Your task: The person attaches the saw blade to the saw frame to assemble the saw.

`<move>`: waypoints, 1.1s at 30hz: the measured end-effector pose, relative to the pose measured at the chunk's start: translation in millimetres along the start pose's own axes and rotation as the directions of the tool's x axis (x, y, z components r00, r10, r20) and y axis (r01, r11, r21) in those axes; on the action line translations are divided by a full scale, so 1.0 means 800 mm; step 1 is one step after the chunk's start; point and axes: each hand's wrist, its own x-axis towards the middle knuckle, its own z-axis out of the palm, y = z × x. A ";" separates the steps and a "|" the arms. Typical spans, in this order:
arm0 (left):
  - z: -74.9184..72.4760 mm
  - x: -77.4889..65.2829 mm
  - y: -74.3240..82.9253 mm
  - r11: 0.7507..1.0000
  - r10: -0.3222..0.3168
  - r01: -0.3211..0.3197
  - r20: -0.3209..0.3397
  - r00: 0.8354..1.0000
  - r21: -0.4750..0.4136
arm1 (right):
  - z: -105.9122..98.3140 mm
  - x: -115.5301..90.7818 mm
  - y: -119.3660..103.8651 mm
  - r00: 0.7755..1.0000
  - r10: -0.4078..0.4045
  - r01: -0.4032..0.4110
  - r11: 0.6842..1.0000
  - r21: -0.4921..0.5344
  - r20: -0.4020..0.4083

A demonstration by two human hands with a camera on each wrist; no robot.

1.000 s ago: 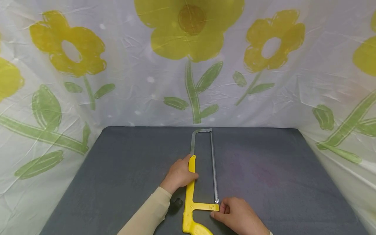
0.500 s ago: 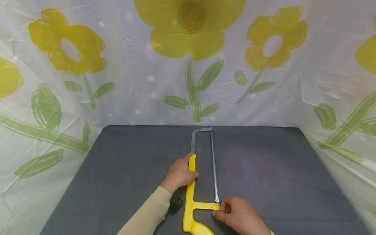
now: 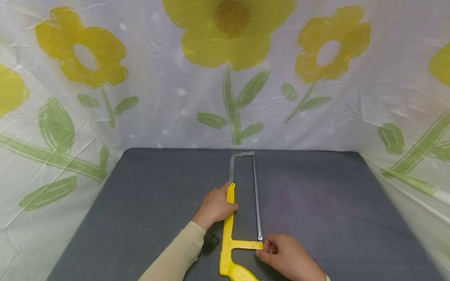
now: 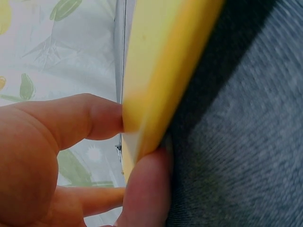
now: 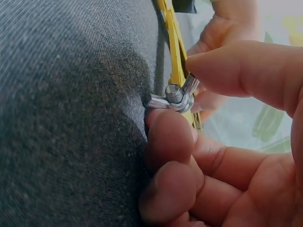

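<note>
A hacksaw with a yellow frame and handle lies on the dark table, its silver front arm pointing away from me. Its blade runs along the right side. My left hand grips the yellow frame from the left; in the left wrist view, fingers and thumb pinch the yellow bar. At the near end of the blade, my right hand is beside the yellow crosspiece. The right wrist view shows its thumb and fingers on a silver wing nut around a threaded bolt end.
A dark grey cloth covers the table. Behind and at both sides hangs a white curtain printed with yellow flowers. By the left sleeve sits a small black object, partly hidden by the forearm.
Both hands and the hacksaw keep nearly the same places. The head view has shifted slightly. Any turn of the wing nut cannot be made out.
</note>
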 end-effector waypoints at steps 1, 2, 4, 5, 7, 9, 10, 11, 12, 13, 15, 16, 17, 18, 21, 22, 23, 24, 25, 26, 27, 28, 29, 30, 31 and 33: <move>0.000 0.000 0.000 1.000 -0.002 0.002 0.000 1.000 0.000 | 0.000 0.000 0.000 1.000 -0.005 0.005 1.000 0.005 0.006; 0.000 0.000 0.000 1.000 -0.003 0.003 0.000 1.000 0.001 | -0.001 0.000 0.001 1.000 -0.010 0.010 1.000 0.008 0.011; 0.000 0.000 0.000 1.000 -0.008 0.008 0.000 1.000 0.006 | -0.001 0.000 0.002 1.000 -0.018 0.017 1.000 0.015 0.022; 0.000 0.000 0.000 1.000 -0.009 0.009 0.000 1.000 0.008 | -0.001 0.000 0.002 0.999 -0.020 0.020 1.000 0.019 0.027; -0.001 0.000 0.000 1.000 -0.008 0.008 0.002 1.000 0.010 | -0.002 0.000 0.003 0.999 -0.022 0.021 0.999 0.027 0.034; -0.001 0.000 0.001 1.000 -0.006 0.006 0.005 1.000 0.009 | -0.003 -0.001 0.004 0.999 -0.023 0.022 0.999 0.030 0.034; -0.001 0.000 0.001 1.000 -0.006 0.006 0.007 1.000 0.008 | -0.003 -0.001 0.004 0.999 -0.025 0.024 0.999 0.029 0.032; -0.001 0.000 0.001 1.000 -0.004 0.004 0.008 1.000 0.006 | -0.003 -0.001 0.004 0.999 -0.027 0.027 0.999 0.029 0.030; -0.001 0.000 0.001 1.000 -0.004 0.004 0.009 1.000 0.003 | -0.003 -0.002 0.004 0.999 -0.030 0.029 0.999 0.030 0.028; -0.001 0.000 0.001 1.000 -0.006 0.006 0.010 1.000 0.003 | -0.003 -0.002 0.004 0.999 -0.032 0.031 0.999 0.032 0.028; -0.001 0.000 0.000 1.000 -0.007 0.007 0.010 1.000 0.002 | -0.003 -0.002 0.004 0.999 -0.038 0.037 0.999 0.036 0.029; -0.001 0.000 0.000 1.000 -0.008 0.008 0.010 1.000 0.003 | -0.003 -0.002 0.004 0.999 -0.041 0.039 0.999 0.037 0.031; -0.001 0.000 0.000 1.000 -0.010 0.010 0.009 1.000 0.000 | -0.004 -0.002 0.003 0.998 -0.041 0.040 0.998 0.043 0.037; -0.001 -0.001 0.000 1.000 -0.012 0.012 0.010 1.000 0.000 | -0.004 -0.001 0.003 0.998 -0.042 0.040 0.998 0.044 0.040; -0.001 -0.001 0.000 1.000 -0.013 0.013 0.008 1.000 0.000 | -0.004 -0.001 0.004 0.998 -0.041 0.040 0.998 0.041 0.040; -0.001 -0.001 0.000 1.000 -0.013 0.013 0.007 1.000 0.000 | -0.003 -0.001 0.004 0.998 -0.041 0.040 0.998 0.040 0.041; -0.001 -0.001 0.000 1.000 -0.011 0.011 0.005 1.000 0.000 | -0.003 -0.001 0.004 0.998 -0.043 0.041 0.998 0.037 0.039; -0.001 -0.001 0.000 1.000 -0.009 0.009 0.004 1.000 0.002 | -0.003 -0.001 0.004 0.998 -0.046 0.045 0.998 0.032 0.035; -0.001 -0.001 0.000 1.000 -0.009 0.009 0.004 1.000 0.001 | -0.003 -0.001 0.005 0.998 -0.052 0.051 0.998 0.027 0.030; -0.002 -0.001 0.000 1.000 -0.009 0.009 0.002 1.000 0.003 | -0.002 -0.001 0.005 0.998 -0.058 0.057 0.998 0.026 0.027; -0.001 -0.001 0.000 1.000 -0.008 0.008 0.003 1.000 0.003 | -0.002 -0.001 0.006 0.998 -0.064 0.063 0.998 0.028 0.028; -0.001 -0.001 0.000 1.000 -0.008 0.008 0.004 1.000 0.002 | -0.002 -0.001 0.006 0.997 -0.070 0.069 0.997 0.027 0.025; -0.002 -0.001 0.000 1.000 -0.009 0.009 0.005 1.000 0.002 | -0.002 -0.001 0.007 0.997 -0.077 0.076 0.997 0.024 0.021; -0.002 -0.001 0.000 1.000 -0.009 0.009 0.005 1.000 0.000 | -0.002 -0.001 0.007 0.997 -0.080 0.079 0.996 0.028 0.022; -0.002 -0.001 0.000 1.000 -0.009 0.009 0.005 1.000 -0.001 | -0.002 -0.001 0.007 0.996 -0.083 0.082 0.996 0.033 0.023; -0.002 0.000 0.000 1.000 -0.009 0.009 0.004 1.000 -0.002 | -0.002 -0.001 0.008 0.996 -0.082 0.081 0.996 0.042 0.030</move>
